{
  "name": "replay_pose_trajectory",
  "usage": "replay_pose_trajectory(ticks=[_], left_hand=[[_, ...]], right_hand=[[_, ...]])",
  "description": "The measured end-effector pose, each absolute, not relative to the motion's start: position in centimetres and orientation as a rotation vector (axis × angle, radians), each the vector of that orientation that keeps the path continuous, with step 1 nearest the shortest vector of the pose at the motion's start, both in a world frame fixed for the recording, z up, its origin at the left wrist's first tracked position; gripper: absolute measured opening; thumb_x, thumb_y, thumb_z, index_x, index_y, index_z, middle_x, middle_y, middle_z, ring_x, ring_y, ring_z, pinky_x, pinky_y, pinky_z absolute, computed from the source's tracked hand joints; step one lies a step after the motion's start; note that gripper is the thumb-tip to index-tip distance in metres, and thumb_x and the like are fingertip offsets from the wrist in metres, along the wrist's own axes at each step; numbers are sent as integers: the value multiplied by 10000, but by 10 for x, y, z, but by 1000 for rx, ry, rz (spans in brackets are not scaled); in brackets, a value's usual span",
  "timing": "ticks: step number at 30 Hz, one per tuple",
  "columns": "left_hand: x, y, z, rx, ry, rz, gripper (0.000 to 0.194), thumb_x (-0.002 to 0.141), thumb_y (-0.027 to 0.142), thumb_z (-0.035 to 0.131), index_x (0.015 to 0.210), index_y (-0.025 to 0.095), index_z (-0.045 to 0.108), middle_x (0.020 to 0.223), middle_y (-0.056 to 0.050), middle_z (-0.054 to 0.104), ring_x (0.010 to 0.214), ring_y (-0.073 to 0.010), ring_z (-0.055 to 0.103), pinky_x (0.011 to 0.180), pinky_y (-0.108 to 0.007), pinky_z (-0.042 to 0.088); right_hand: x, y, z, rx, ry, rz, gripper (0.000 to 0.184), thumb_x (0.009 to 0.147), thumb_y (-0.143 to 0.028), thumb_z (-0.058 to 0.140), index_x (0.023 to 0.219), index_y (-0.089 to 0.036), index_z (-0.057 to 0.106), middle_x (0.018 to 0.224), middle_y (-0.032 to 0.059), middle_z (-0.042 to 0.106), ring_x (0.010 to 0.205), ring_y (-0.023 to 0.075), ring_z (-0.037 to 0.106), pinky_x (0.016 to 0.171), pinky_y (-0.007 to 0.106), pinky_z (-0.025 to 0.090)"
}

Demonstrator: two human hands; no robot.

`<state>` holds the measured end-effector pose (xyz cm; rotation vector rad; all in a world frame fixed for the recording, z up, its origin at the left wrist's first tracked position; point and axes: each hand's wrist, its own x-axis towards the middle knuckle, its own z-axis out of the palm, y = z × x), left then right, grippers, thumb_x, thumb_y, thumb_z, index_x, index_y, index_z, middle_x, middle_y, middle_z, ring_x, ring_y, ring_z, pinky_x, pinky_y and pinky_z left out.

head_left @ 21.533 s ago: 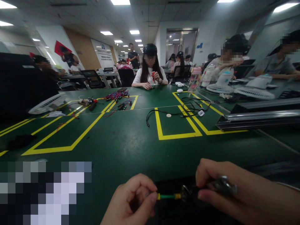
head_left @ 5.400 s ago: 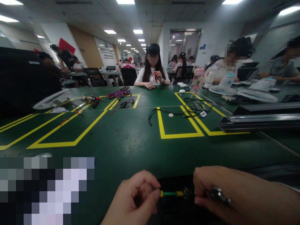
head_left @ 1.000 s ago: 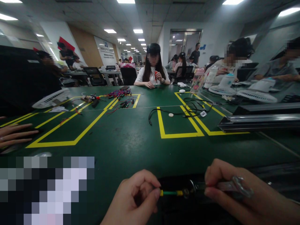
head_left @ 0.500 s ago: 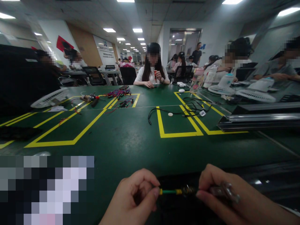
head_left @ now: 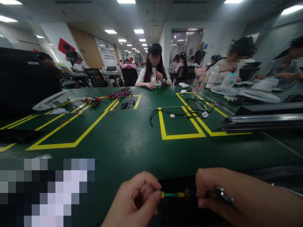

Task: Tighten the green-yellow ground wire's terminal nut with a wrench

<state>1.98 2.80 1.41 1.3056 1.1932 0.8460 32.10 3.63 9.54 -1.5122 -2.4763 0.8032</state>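
My left hand (head_left: 139,198) is closed in a pinch on one yellow end of a short green wire (head_left: 170,195) with yellow bands at both ends. The wire runs level to the right, towards a small, blurred loop of fine metallic material (head_left: 188,194). Just right of this loop, my right hand (head_left: 213,192) has its thumb and fingertips pressed together. A shiny metal tool (head_left: 222,194) shows in its palm; its tip and exact kind are hidden. Beneath both hands lies a dark black surface (head_left: 174,212).
The green table (head_left: 132,160) carries yellow tape outlines. A black cable (head_left: 163,111) and a small white disc (head_left: 172,116) lie ahead. Bundled wires (head_left: 120,93) are at far left, metal profiles (head_left: 262,121) at right. A person (head_left: 153,67) sits opposite.
My right hand has turned over slightly and its fingertips have shifted a little left, with the metal tool rotating in the palm. My left hand and the green wire stay almost still.
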Motion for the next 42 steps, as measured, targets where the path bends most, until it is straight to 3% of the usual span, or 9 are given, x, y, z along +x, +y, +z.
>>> replay_pose_trajectory(ticks=[5, 15, 20, 24, 27, 30, 42], left_hand=[[19, 28, 15, 1324, 1222, 840, 179, 1007, 405, 1007, 1001, 254, 911, 675, 9, 817, 668, -209, 659, 696, -291, 460], [20, 26, 12, 1326, 1241, 861, 185, 1017, 432, 1012, 1000, 265, 934, 681, 6, 820, 664, -216, 673, 698, -291, 466], [20, 28, 13, 1328, 1232, 866, 190, 1002, 419, 1015, 994, 256, 919, 676, 19, 791, 667, -206, 654, 706, -284, 463], [21, 28, 14, 1325, 1223, 849, 187, 997, 408, 1005, 989, 257, 895, 660, 30, 771, 660, -204, 631, 700, -291, 440], [21, 27, 14, 1318, 1210, 842, 193, 1002, 406, 995, 989, 252, 879, 658, 33, 773, 644, -193, 612, 688, -289, 418], [21, 28, 14, 1333, 1210, 840, 173, 1015, 384, 988, 1002, 247, 884, 658, 30, 785, 643, -191, 620, 680, -289, 420], [21, 29, 15, 1332, 1196, 846, 153, 1016, 362, 995, 1005, 238, 905, 666, 24, 789, 658, -197, 643, 693, -285, 438]], right_hand=[[320, 48, 108, -1370, -2696, 724, 416, 872, 85, 876, 909, -299, 721, 879, -77, 918, 686, 206, 871, 600, 224, 505], [327, 57, 99, -1069, -2822, 734, 353, 854, 11, 843, 961, -299, 712, 909, -67, 790, 657, 177, 625, 605, 273, 370], [336, 51, 110, -1340, -2529, 891, 191, 1065, -176, 839, 1002, -317, 727, 909, -42, 856, 744, 220, 766, 663, 265, 507], [351, 31, 81, -1450, -2093, 867, 224, 1173, -438, 832, 1003, -338, 726, 845, -63, 741, 707, 203, 674, 677, 233, 599], [357, 14, 45, -1426, -1930, 877, 271, 1168, -396, 816, 935, -335, 692, 791, -67, 700, 661, 193, 651, 636, 210, 598], [358, 5, 26, -1337, -1943, 908, 204, 1188, -317, 788, 995, -336, 724, 851, -44, 775, 694, 200, 728, 659, 213, 641], [342, 11, 36, -1449, -2141, 817, 180, 1127, -287, 730, 960, -340, 692, 808, -25, 840, 646, 231, 798, 603, 252, 621]])
